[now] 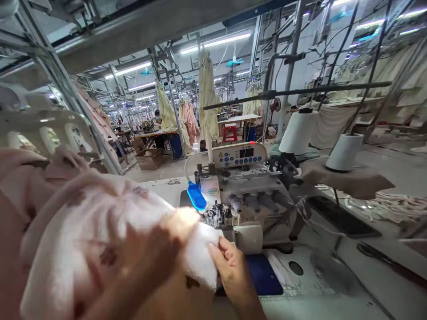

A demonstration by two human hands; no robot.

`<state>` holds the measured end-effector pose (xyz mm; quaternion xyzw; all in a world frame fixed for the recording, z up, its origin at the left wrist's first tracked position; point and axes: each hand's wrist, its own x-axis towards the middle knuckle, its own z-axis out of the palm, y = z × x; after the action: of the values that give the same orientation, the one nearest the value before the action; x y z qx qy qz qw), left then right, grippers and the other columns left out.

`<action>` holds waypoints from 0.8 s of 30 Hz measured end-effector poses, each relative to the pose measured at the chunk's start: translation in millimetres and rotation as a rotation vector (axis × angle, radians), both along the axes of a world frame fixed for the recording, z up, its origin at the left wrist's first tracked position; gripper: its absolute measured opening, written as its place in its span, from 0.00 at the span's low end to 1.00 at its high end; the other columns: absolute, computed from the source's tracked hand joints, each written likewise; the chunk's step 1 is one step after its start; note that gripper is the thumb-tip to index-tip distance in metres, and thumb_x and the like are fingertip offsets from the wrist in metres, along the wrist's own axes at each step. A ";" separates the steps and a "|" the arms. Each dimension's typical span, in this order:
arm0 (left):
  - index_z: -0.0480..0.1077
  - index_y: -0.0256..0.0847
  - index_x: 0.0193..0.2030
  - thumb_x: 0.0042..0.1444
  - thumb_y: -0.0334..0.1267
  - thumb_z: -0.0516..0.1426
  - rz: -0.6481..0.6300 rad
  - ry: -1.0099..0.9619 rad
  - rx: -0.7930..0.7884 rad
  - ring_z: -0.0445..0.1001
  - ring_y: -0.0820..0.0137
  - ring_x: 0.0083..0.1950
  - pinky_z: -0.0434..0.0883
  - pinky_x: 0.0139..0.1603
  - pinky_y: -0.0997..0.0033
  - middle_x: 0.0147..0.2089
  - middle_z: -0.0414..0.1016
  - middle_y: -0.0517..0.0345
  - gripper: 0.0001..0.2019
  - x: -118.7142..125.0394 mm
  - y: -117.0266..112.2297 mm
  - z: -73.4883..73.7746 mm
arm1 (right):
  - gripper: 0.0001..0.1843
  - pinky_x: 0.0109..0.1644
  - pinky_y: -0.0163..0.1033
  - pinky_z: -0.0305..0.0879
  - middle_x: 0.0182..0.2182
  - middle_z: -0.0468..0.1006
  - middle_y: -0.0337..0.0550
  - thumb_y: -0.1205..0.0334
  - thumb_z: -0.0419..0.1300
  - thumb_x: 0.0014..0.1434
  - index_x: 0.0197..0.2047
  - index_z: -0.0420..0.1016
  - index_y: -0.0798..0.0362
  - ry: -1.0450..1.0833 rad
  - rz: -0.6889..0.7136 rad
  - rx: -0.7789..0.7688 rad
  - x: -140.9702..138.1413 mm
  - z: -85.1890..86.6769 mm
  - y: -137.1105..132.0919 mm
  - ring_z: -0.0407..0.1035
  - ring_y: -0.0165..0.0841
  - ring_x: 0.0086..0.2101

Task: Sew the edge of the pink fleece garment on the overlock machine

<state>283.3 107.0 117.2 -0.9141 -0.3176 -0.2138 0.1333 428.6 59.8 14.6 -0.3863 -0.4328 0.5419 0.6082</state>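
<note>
A soft, pale pink and white fabric piece [110, 222] with darker printed patches fills the lower left and drapes over my left forearm. My left hand [178, 229], blurred and brightly lit, is curled on the fabric near the needle area. My right hand [230, 266] pinches the white edge of the fabric between thumb and fingers. Just beyond both hands stands an overlock sewing machine [247, 204] with a blue finger guard [196, 195] and a button panel [240, 153]. Whether the fabric lies under the presser foot cannot be made out.
White thread cones [298, 131] stand behind the machine at right. Black-handled scissors [390, 262] lie on the right of the table, near a dark tray [343, 215]. A dark blue pad [263, 273] is beside my right hand. Metal posts and hanging garments [208, 89] rise behind.
</note>
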 end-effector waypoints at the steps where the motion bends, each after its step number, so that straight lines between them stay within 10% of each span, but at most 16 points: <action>1: 0.65 0.42 0.50 0.60 0.32 0.46 -0.028 0.029 -0.010 0.69 0.68 0.50 0.67 0.53 0.63 0.49 0.72 0.54 0.14 10.3 -2.4 -11.9 | 0.19 0.27 0.31 0.51 0.24 0.62 0.36 0.46 0.53 0.57 0.32 0.63 0.55 -0.023 -0.027 0.005 1.3 -6.4 0.8 0.55 0.29 0.25; 5: 0.67 0.38 0.38 0.61 0.34 0.46 -0.023 0.083 0.023 0.67 0.66 0.38 0.66 0.48 0.56 0.34 0.69 0.55 0.09 28.2 -5.9 -35.6 | 0.19 0.28 0.31 0.54 0.25 0.62 0.36 0.45 0.53 0.58 0.30 0.62 0.54 -0.066 -0.100 0.041 0.3 -17.1 -5.9 0.55 0.28 0.26; 14: 0.60 0.41 0.24 0.61 0.32 0.47 0.006 0.115 0.204 0.59 0.72 0.21 0.50 0.24 0.71 0.21 0.61 0.62 0.13 29.0 -4.5 -32.9 | 0.19 0.23 0.31 0.46 0.18 0.59 0.32 0.46 0.51 0.59 0.29 0.63 0.54 -0.322 -0.322 0.011 8.2 -14.0 -17.6 0.52 0.26 0.20; 24: 0.55 0.42 0.28 0.63 0.38 0.39 0.100 0.133 -0.486 0.65 0.72 0.24 0.57 0.25 0.72 0.24 0.66 0.63 0.13 24.1 24.1 -34.8 | 0.13 0.21 0.32 0.36 0.13 0.53 0.26 0.50 0.50 0.57 0.35 0.57 0.51 -0.268 -0.272 -0.109 6.4 -2.5 -21.5 0.44 0.25 0.17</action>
<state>307.4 131.1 82.4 -0.9146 -0.3949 -0.0637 -0.0591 435.0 38.3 12.2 -0.5423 -0.4239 0.4208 0.5909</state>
